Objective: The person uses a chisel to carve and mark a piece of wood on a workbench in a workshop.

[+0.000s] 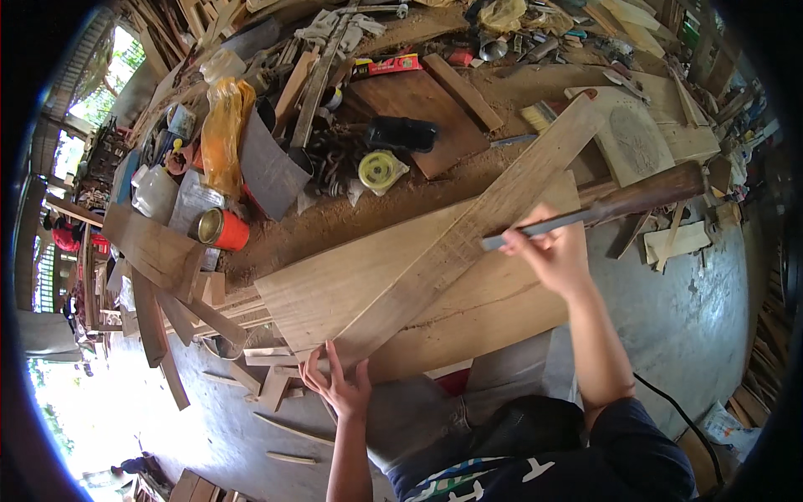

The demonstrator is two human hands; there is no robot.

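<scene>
A long narrow wooden plank point(468, 234) lies slantwise across a wide, pale board point(318, 280). At the plank's near left end my left hand point(339, 386) grips it, with the thumb on one side and the fingers on the other. My right hand point(556, 255) is closed around the flat metal blade of a chisel point(648, 191). Its dark wooden handle points off to the right. The blade's end is over or against the plank's right edge; I cannot tell whether it touches. Fine wood debris shows along the pale board.
Behind the board, the dusty bench carries a brown panel point(427, 117), a black block-like object point(401, 134), a yellow tape roll point(381, 171) and an orange can point(224, 228). A brush point(539, 115) and a thick pale board point(623, 138) lie at right. Offcuts point(155, 322) jut out at left.
</scene>
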